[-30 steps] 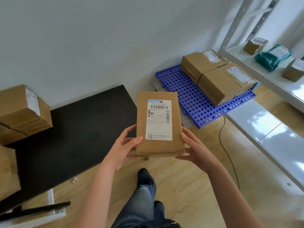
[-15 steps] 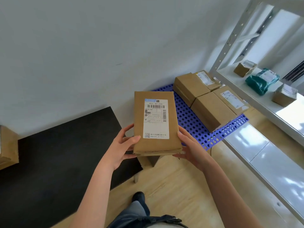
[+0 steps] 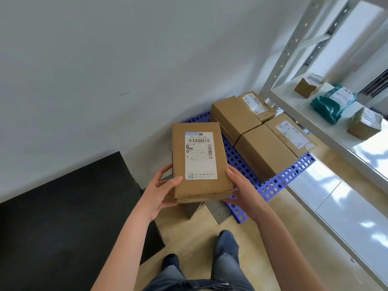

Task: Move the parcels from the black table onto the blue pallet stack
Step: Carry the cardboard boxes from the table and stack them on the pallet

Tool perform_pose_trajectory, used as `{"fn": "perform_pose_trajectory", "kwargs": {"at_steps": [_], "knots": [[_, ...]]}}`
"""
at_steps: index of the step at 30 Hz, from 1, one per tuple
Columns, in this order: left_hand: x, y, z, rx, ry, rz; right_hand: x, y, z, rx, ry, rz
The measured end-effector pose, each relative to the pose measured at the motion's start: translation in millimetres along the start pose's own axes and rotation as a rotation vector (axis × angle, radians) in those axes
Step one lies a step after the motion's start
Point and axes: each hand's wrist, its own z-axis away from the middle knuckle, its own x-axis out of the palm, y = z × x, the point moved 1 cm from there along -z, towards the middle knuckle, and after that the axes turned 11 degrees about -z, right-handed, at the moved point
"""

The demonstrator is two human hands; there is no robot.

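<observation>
While both hands carry it, the flat brown parcel [image 3: 199,162] is in the air, above the near corner of the blue pallet [image 3: 283,179] and just to the right of the black surface [image 3: 63,217]. Its white label with a barcode faces up. The left hand [image 3: 159,192] grips the parcel at its near left corner: the thumb lies on the top face and the fingers are curled around the side and the bottom. The right hand [image 3: 243,190] grips the near right corner, with the thumb along the right edge; its fingers go under the parcel, where they are mostly hidden.

On the far part of the pallet four other brown parcels [image 3: 262,152] stand close together, touching each other; the two nearer to the shelf have labels on top. The pallet lies on the wooden floor [image 3: 304,206], beside the white wall [image 3: 105,70].

At the right, the white metal shelf [image 3: 315,124] carries a teal bag [image 3: 331,106] between two small brown boxes [image 3: 308,87]. The person's legs in blue jeans [image 3: 224,259] show at the bottom.
</observation>
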Motion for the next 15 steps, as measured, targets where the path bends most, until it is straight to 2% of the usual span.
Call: {"fn": "perform_pose_trajectory", "kwargs": {"at_steps": [8, 15], "knots": [[61, 17, -58, -0.042, 0.11, 0.084, -60, -61, -62, -0.067, -0.054, 0.175], [122, 40, -105, -0.064, 0.274, 0.218, -107, -107, -129, -0.126, -0.107, 0.286]]}}
